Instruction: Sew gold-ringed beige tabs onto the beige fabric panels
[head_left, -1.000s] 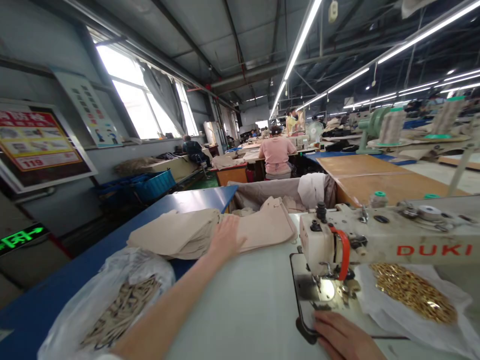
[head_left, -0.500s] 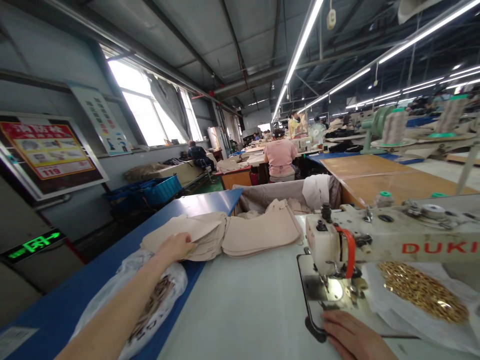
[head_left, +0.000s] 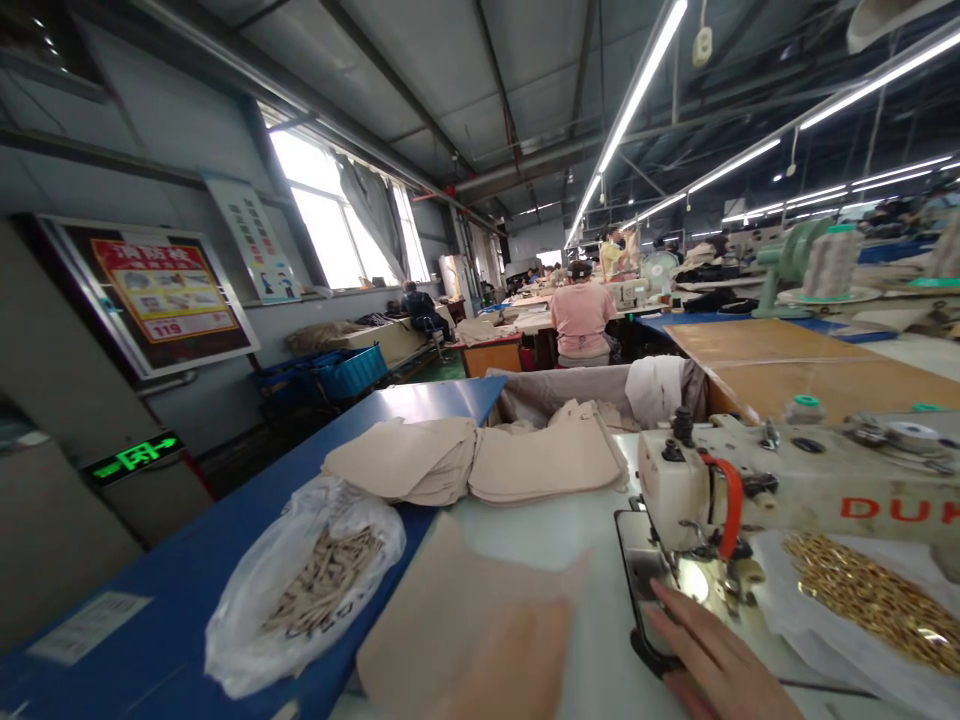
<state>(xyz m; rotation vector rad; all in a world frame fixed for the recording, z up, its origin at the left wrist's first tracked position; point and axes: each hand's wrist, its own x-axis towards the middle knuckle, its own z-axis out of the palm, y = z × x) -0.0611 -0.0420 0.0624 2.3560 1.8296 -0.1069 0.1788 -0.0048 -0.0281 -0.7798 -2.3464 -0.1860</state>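
Observation:
My left hand (head_left: 517, 650), smeared by motion, is on a single beige fabric piece (head_left: 420, 610) over the pale tabletop; the piece moves with the hand, though the fingertips are blurred. My right hand (head_left: 709, 650) lies with fingers stretched out at the front edge of the sewing machine (head_left: 675, 480) plate, close to the lit needle area, with nothing seen in it. Behind the left hand are two stacks of beige fabric pieces, a left stack (head_left: 405, 460) and a right stack (head_left: 547, 460).
A clear plastic bag (head_left: 240, 620) of small beige strips lies on the blue table (head_left: 165, 590). Right of the needle, gold metal hardware (head_left: 870, 600) sits on white plastic. Beyond the stacks is a grey cloth-lined bin (head_left: 600, 380). A person in pink (head_left: 582, 315) sits farther off.
My left hand has left the left stack and come toward me and to the right with one fabric piece. My right hand stays at the machine, its fingers more spread. The view has turned slightly left.

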